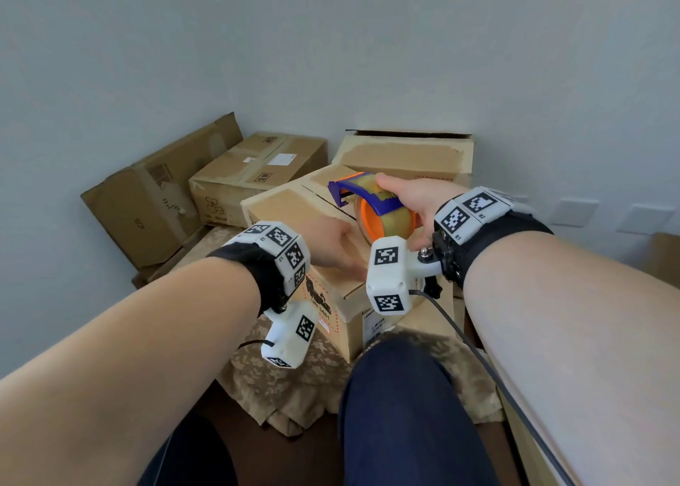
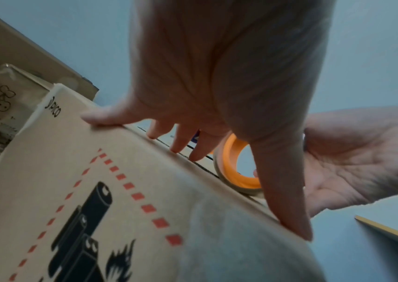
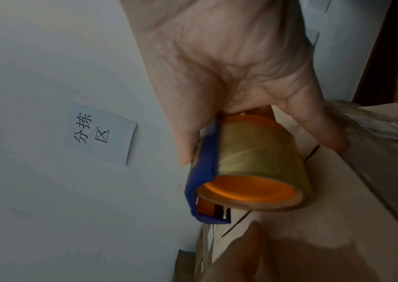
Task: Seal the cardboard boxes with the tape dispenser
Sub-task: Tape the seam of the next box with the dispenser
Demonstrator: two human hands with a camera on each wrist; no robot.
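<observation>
A cardboard box (image 1: 294, 209) with a battery warning print (image 2: 84, 219) stands on a patterned cloth in front of me, its top flaps meeting at a dark centre seam. My left hand (image 1: 333, 244) lies flat on the near left flap, fingers spread and straight (image 2: 186, 141). My right hand (image 1: 415, 198) grips a tape dispenser (image 1: 375, 206) with a blue frame, orange core and clear tape roll (image 3: 253, 162). The dispenser sits just over the seam near the box's near right part, its cutter end pointing away from me.
Several more cardboard boxes stand behind against the wall: a crushed dark one (image 1: 147, 198) at the left, a taped one (image 1: 254, 169) in the middle, a larger one (image 1: 408, 154) at the right. A paper label (image 3: 101, 133) hangs on the wall. My knee (image 1: 397, 393) is close below.
</observation>
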